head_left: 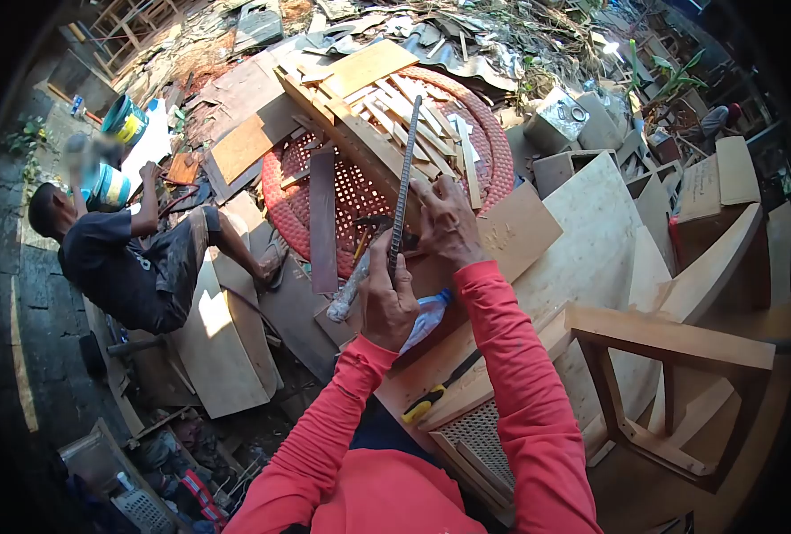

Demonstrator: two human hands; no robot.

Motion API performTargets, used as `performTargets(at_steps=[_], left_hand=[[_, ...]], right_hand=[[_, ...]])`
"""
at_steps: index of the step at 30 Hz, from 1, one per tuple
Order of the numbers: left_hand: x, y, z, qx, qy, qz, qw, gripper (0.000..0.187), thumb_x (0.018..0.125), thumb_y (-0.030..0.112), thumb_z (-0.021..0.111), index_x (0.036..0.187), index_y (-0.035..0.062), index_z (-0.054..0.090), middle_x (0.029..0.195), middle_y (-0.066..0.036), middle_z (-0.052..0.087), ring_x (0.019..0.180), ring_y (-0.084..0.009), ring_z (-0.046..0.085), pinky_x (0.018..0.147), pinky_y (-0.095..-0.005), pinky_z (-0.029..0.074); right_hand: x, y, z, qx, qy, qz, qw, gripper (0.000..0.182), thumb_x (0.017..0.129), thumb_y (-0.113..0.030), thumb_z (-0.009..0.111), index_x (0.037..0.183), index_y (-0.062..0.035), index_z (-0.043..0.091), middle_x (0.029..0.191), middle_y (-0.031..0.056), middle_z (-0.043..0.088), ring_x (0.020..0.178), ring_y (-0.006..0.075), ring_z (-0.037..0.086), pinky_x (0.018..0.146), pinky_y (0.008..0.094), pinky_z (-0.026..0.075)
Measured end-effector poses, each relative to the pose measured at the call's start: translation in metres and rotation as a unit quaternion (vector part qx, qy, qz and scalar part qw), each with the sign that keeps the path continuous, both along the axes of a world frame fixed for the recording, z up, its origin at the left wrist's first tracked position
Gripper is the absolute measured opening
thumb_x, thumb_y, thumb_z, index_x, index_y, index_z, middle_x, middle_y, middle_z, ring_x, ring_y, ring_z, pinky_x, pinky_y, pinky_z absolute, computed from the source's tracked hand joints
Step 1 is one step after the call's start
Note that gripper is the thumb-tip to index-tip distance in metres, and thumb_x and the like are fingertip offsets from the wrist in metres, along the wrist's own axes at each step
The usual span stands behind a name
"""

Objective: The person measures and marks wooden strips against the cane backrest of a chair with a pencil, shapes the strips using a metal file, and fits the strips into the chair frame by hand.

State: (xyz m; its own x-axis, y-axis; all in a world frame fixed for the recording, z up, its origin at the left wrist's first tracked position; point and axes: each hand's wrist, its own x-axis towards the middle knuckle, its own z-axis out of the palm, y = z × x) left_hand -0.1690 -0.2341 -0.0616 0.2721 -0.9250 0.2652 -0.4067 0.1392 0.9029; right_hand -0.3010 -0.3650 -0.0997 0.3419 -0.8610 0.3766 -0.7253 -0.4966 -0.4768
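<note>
In my left hand is a long dark ribbed metal bar, its upper end pointing away from me. The fingers are closed round its lower part. My right hand is closed on the edge of a long wooden board, close beside the bar. The board leans over a red woven round piece with an open mesh centre. Near my left hand lie a whitish wrapped piece and a dark hammer-like head, partly hidden. A clear plastic bottle with a blue cap lies beneath my wrists.
Thin wood strips pile on the round piece. A yellow-and-black handled tool lies near my body. A wooden chair frame stands at right. Another person sits at left, near paint buckets. Wood panels and scrap surround us.
</note>
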Motion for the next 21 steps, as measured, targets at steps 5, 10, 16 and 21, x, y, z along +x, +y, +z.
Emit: performTargets(at_steps=[5,10,16,21], left_hand=[[-0.009,0.001,0.003,0.01,-0.023,0.018,1.0,0.037,0.115,0.014,0.05,0.15,0.0027,0.052,0.095,-0.018,0.066,0.08,-0.0297,0.067,0.07,-0.0422,0.055],[-0.013,0.007,0.009,-0.013,-0.056,0.025,0.998,0.038,0.115,0.015,0.05,0.15,0.0017,0.052,0.085,-0.014,0.063,0.068,-0.0219,0.064,0.064,-0.039,0.053],[-0.005,0.055,0.011,0.008,-0.075,0.035,0.996,0.041,0.115,0.013,0.05,0.155,0.0021,0.051,0.085,-0.01,0.063,0.069,-0.0164,0.06,0.065,-0.0357,0.052],[-0.002,0.043,0.021,0.008,-0.003,0.067,0.998,0.039,0.115,0.015,0.049,0.152,0.0011,0.053,0.078,-0.005,0.059,0.065,-0.0131,0.057,0.062,-0.034,0.049]], right_hand=[[0.0,0.001,0.004,-0.014,-0.017,0.007,1.0,0.056,0.086,-0.001,0.068,0.141,-0.0105,0.068,0.11,0.0187,0.055,0.102,0.0379,0.061,0.089,0.0481,0.054],[0.0,0.001,0.008,-0.002,-0.018,0.004,1.0,0.056,0.086,0.001,0.067,0.142,-0.0099,0.068,0.108,0.0183,0.055,0.101,0.0377,0.06,0.089,0.0474,0.053],[0.0,0.0,0.003,-0.009,-0.03,0.01,0.999,0.056,0.086,0.001,0.067,0.142,-0.0091,0.068,0.108,0.0179,0.055,0.101,0.0371,0.06,0.09,0.0475,0.053],[-0.001,0.001,0.008,0.017,-0.023,0.016,0.999,0.053,0.087,-0.003,0.067,0.14,-0.0092,0.065,0.113,0.02,0.056,0.107,0.0387,0.061,0.091,0.0493,0.054]])
